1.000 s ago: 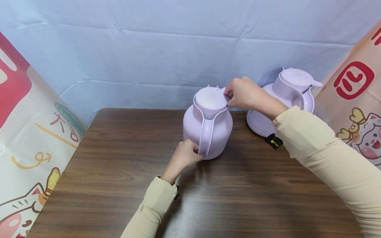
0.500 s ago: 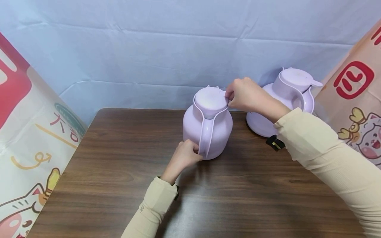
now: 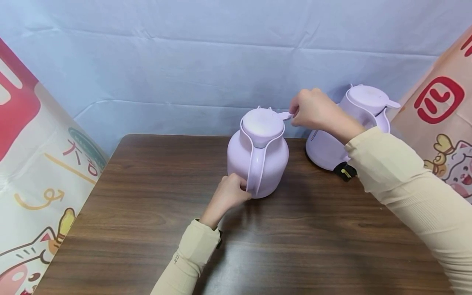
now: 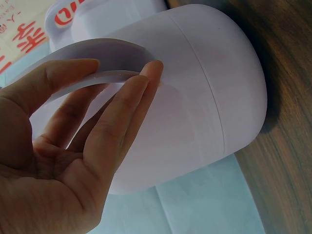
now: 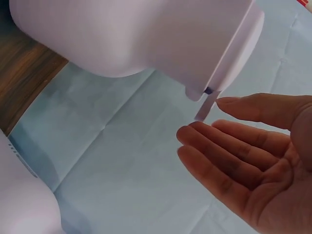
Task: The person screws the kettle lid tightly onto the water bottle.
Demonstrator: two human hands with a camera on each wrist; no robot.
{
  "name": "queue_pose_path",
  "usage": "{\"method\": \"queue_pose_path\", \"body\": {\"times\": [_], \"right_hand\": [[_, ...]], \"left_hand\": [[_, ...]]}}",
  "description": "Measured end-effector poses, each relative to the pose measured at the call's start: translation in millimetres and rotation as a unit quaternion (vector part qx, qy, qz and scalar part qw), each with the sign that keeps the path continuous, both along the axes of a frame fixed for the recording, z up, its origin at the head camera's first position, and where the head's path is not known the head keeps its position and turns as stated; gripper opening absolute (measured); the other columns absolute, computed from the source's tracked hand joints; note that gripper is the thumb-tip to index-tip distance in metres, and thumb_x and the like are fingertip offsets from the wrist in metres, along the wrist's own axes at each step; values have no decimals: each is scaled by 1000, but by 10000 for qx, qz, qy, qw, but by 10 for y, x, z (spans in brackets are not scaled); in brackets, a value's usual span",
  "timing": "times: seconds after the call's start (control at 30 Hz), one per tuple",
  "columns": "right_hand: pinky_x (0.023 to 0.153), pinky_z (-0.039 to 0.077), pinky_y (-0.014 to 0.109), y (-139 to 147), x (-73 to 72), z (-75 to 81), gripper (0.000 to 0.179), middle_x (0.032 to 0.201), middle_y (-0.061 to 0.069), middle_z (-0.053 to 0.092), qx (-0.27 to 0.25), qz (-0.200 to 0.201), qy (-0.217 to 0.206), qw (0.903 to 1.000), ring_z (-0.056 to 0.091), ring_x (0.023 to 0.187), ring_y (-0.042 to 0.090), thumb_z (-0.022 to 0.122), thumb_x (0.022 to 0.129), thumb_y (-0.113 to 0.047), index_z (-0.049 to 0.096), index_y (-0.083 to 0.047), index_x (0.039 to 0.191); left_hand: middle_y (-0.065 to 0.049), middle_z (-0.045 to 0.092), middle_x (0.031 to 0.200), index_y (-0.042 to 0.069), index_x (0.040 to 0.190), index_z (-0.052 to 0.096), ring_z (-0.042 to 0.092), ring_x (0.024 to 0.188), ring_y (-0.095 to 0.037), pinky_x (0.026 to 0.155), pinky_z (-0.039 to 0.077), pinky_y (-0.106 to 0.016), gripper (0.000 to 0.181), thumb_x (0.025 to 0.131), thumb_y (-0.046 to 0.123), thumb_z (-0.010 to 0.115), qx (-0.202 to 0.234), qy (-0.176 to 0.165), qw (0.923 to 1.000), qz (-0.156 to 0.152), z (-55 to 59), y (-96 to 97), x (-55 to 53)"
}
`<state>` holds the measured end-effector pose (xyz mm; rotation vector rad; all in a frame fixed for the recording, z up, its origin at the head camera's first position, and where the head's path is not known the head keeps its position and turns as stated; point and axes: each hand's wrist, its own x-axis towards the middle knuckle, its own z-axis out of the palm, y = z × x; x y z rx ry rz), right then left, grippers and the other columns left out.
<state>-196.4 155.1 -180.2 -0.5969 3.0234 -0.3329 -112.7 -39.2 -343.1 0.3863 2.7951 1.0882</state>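
A lilac insulated jug stands upright on the table near its back edge, handle toward me. My left hand holds the lower part of the jug's handle, thumb on one side and fingers on the other. The round lid sits in the jug's mouth, its tab sticking out to the right. Just off the tab's tip is my right hand. In the right wrist view, its thumb and fingers are spread apart beside the tab, holding nothing.
A second lilac jug stands at the back right, partly behind my right forearm. Pale blue cloth hangs behind the wooden table. Printed panels with cartoon cats flank both sides.
My right hand has let go of the lid's tab and moved slightly up and to the right, so the tab now shows. The left hand and the jug have stayed in place.
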Motion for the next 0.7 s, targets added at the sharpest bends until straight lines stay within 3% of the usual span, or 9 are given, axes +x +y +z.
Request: {"method": "queue_pose_path", "body": {"times": [0.17,0.33,0.43,0.53,0.7], "right_hand": [[67,43,40,6,-48,-21,23,83,15,65,10,-89,-134,9999,55,81,32,56,67,-3,67,2,87],[74,44,44,5,-102,-48,28,98,19,65,17,84,-301,9995,57,94,36,58,69,-5,67,2,94],[69,43,40,5,-123,-69,17,89,16,66,45,232,-268,9994,57,85,32,57,69,-5,66,-1,84],[60,36,33,5,-133,-87,3,68,7,59,85,393,-168,9990,49,69,25,56,68,-4,56,-6,66],[54,24,29,8,-130,-90,19,53,-2,36,85,541,-129,9984,33,58,17,55,68,-2,42,-11,58]], "left_hand": [[8,23,45,15,44,32,25,49,-11,43,22,-22,38,64,5,63,6,28,10000,-24,0,0,-4],[7,22,45,15,45,31,24,49,-11,43,21,-22,38,63,4,63,15,13,10000,-25,-2,2,-2],[8,22,45,15,44,32,24,49,-11,43,21,-22,38,63,4,63,21,4,10000,-24,0,2,-1],[8,22,44,15,44,32,24,49,-11,42,21,-22,38,63,4,63,44,13,10000,-21,2,1,-3],[9,24,44,16,44,34,26,49,-11,42,22,-22,37,62,5,63,23,54,10000,-27,-2,-2,-12]]}}
